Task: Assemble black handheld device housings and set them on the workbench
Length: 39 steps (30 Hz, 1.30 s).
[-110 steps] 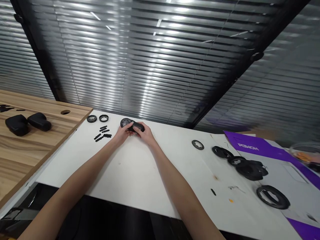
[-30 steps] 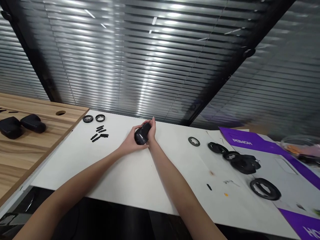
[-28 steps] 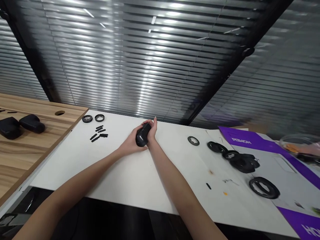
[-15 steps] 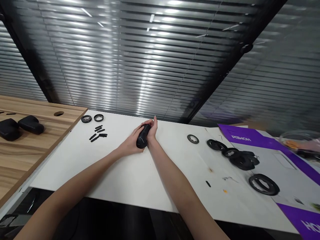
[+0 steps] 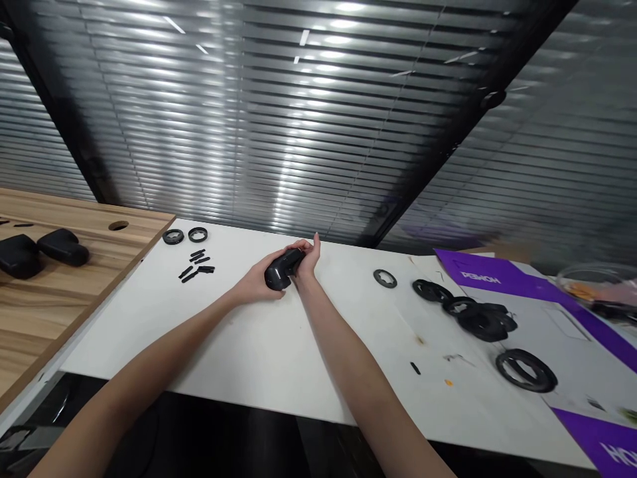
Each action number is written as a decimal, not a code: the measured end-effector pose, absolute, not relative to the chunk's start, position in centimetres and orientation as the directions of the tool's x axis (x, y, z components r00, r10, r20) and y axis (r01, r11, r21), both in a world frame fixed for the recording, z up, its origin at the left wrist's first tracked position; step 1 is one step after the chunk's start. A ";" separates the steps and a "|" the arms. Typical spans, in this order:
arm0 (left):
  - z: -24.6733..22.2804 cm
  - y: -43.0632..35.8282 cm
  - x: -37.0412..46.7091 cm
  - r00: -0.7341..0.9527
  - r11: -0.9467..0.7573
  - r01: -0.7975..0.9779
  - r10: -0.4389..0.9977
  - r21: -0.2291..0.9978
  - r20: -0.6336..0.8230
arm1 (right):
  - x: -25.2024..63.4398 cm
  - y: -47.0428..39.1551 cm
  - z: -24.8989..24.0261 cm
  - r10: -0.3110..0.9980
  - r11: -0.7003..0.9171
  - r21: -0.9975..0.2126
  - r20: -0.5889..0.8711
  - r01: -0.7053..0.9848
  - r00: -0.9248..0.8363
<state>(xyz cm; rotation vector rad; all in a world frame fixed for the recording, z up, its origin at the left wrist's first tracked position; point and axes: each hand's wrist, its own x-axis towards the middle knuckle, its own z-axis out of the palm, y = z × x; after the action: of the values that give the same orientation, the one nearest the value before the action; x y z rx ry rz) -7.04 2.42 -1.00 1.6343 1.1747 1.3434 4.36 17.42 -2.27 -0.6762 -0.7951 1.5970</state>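
Black and shiny, the bent thing [image 5: 279,273] is above the white table [image 5: 249,352], squeezed between the left hand [image 5: 255,284] and right hand [image 5: 309,259]. Rings [image 5: 198,241] and little sticks [image 5: 206,269] lie loose on the table's left side.

Held part [image 5: 279,272] positioned between left hand [image 5: 256,280] and right hand [image 5: 307,260], above table [image 5: 239,358], far-middle. Blinds [image 5: 298,119] located behind. Ring pair [image 5: 191,236] placed far left, strips [image 5: 198,267] nearer. Side desk [image 5: 64,299] set left, bearing molded parts [image 5: 63,247]. Single ring [image 5: 377,278] placed right, clustered parts [image 5: 485,323] farther right, large ring [image 5: 546,379] nearer, by packaging [image 5: 572,365].
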 end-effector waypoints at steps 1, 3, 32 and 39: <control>-1.0 2.5 -7.1 0.031 -0.311 0.186 0.950 0.932 0.311 | 4.4 17.4 -2.2 0.985 -0.104 -0.799 0.001 -0.593 -0.175; -1.1 2.8 -7.5 -0.014 -0.267 0.144 0.962 0.953 0.272 | 4.4 17.2 -1.9 0.981 -0.111 -0.800 0.007 -0.589 -0.194; -2.2 2.8 -6.5 0.100 -0.427 0.288 0.904 0.857 0.416 | 4.1 16.7 -1.8 1.000 -0.011 -0.718 -0.012 -0.696 -0.003; -3.2 3.3 -6.2 0.086 -0.504 0.364 0.855 0.783 0.511 | 3.6 15.6 -1.4 0.971 -0.031 -0.813 0.114 -0.581 -0.212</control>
<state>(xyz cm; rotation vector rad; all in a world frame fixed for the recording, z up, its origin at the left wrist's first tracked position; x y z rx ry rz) -6.23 3.31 -3.21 1.9103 1.1975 1.4125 3.61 15.59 -1.41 -0.5839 -0.9148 1.5761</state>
